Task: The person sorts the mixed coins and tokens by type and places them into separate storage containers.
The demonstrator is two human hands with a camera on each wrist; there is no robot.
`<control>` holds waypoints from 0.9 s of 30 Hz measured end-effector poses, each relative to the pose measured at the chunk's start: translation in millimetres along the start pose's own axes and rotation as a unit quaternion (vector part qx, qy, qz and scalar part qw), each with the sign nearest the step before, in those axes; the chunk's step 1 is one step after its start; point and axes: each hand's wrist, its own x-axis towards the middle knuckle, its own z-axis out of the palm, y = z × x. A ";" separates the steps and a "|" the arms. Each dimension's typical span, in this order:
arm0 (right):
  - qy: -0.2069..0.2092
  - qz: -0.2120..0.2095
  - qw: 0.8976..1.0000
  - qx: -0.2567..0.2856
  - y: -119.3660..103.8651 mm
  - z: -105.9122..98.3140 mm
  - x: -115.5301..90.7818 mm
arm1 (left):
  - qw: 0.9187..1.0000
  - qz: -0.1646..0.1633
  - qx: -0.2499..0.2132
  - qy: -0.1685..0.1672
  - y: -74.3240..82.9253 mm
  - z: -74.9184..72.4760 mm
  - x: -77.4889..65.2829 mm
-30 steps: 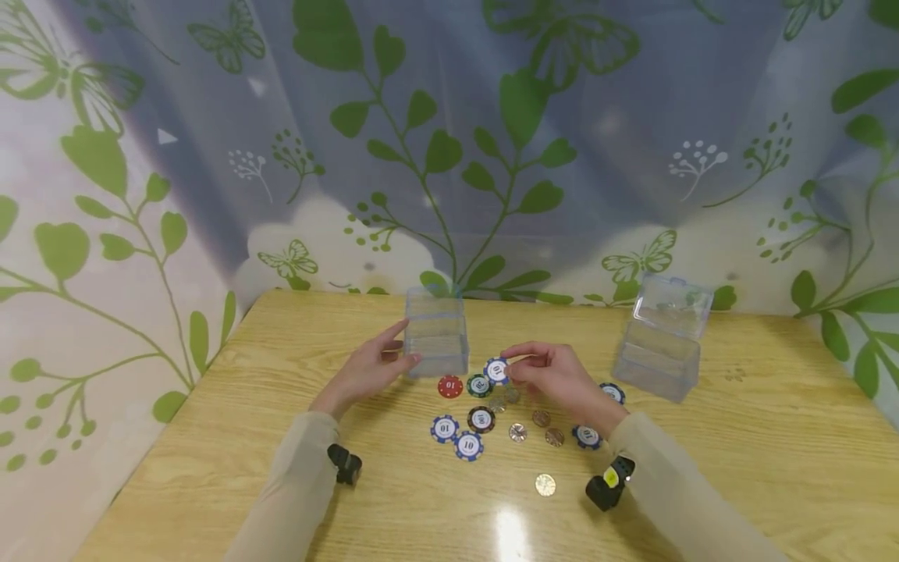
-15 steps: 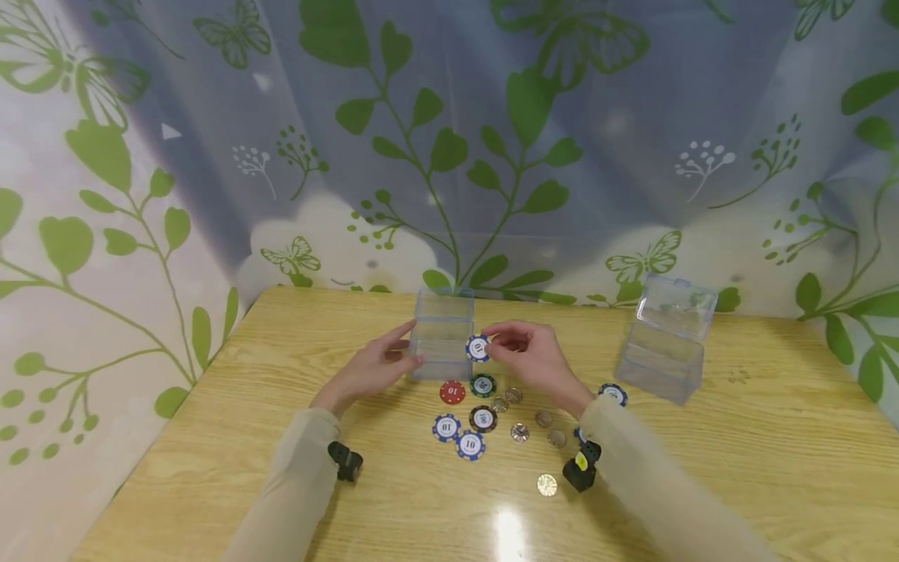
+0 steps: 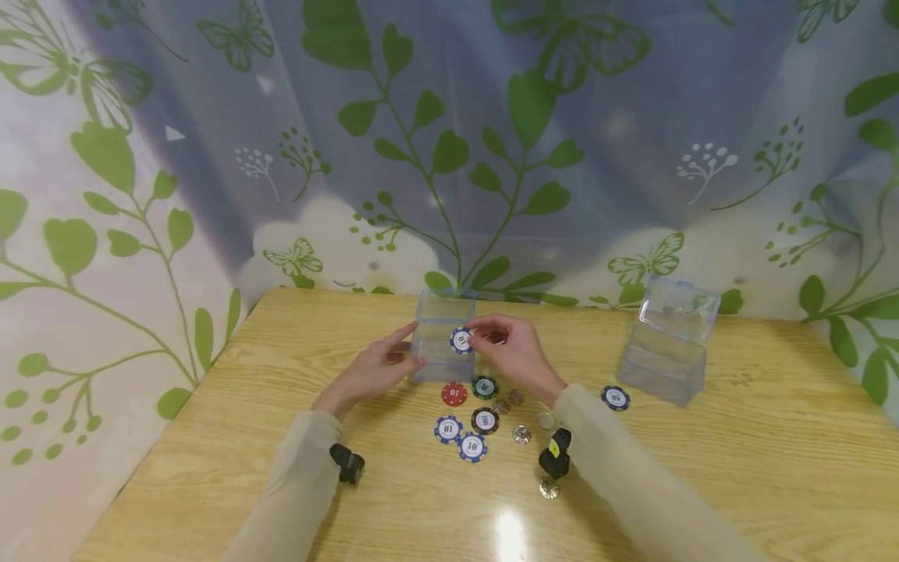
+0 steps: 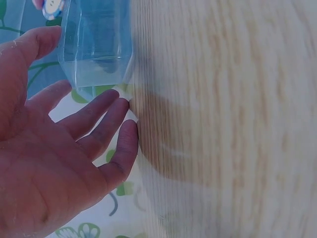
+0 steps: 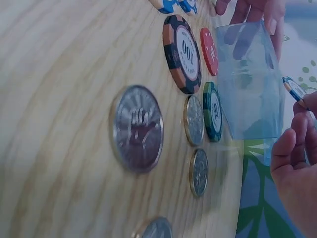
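My right hand [image 3: 516, 353] pinches a blue-and-white poker chip [image 3: 460, 340] between thumb and fingers, over the open clear plastic box [image 3: 444, 371] at the table's left middle. The right wrist view shows this chip [image 5: 295, 89] edge-on, above the box's rim. Beside the same box is my left hand [image 3: 371, 376], its thumb tip and forefinger along the left wall. The left wrist view shows those fingers spread and loosely bent, curled round nothing. Just in front of the box lie a red chip [image 3: 454, 393] and a green chip [image 3: 485, 387].
A second clear box [image 3: 663, 365], lid raised, stands at the right, with a blue chip [image 3: 616, 398] before it. Nearer me lie a black-and-orange chip [image 3: 485, 421], two blue chips [image 3: 473, 447] and several coins [image 3: 522, 434]. A patterned curtain [image 3: 449, 156] hangs behind the table.
My right hand has carried the blue-and-white chip leftward and up, from beside the green chip to over the left box. My left hand keeps its place at that box.
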 end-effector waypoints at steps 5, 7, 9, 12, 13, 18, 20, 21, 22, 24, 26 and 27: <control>-0.003 0.007 1.000 -0.019 2.4 7.3 6.8 | 1.000 0.003 -0.006 -0.003 0.4 0.7 0.0; -0.006 0.008 1.000 -0.027 2.8 10.0 9.1 | 1.000 0.003 -0.006 -0.003 0.2 0.8 0.0; -0.007 0.008 0.999 -0.039 2.5 12.7 11.1 | 1.000 0.002 -0.003 -0.002 0.3 0.5 0.0; -0.006 0.002 0.998 -0.058 1.5 16.0 13.8 | 1.000 0.001 -0.001 0.000 -0.1 0.0 0.1; -0.005 0.000 0.998 -0.065 1.1 16.7 14.5 | 1.000 0.002 -0.001 0.000 -0.3 0.1 0.3; -0.010 -0.005 0.996 -0.092 0.4 19.2 16.5 | 1.000 0.000 0.000 -0.001 0.6 -0.1 0.1; -0.013 -0.007 0.995 -0.102 1.1 19.8 17.2 | 1.000 0.000 0.001 -0.002 0.7 0.0 0.0; -0.014 -0.010 0.994 -0.108 1.6 20.1 17.4 | 1.000 -0.001 0.000 -0.002 0.4 0.2 0.0; -0.015 -0.013 0.993 -0.114 1.7 20.3 17.4 | 1.000 -0.001 0.001 -0.002 0.2 0.4 0.2; -0.016 -0.023 0.991 -0.127 2.5 20.6 17.5 | 1.000 -0.002 0.004 -0.002 -0.2 0.8 0.4; -0.016 -0.033 0.989 -0.141 3.1 20.9 17.2 | 1.000 -0.003 0.007 0.000 -0.9 1.2 0.8; -0.016 -0.038 0.988 -0.147 3.4 21.0 16.9 | 1.000 -0.004 0.008 0.000 -0.7 1.3 0.9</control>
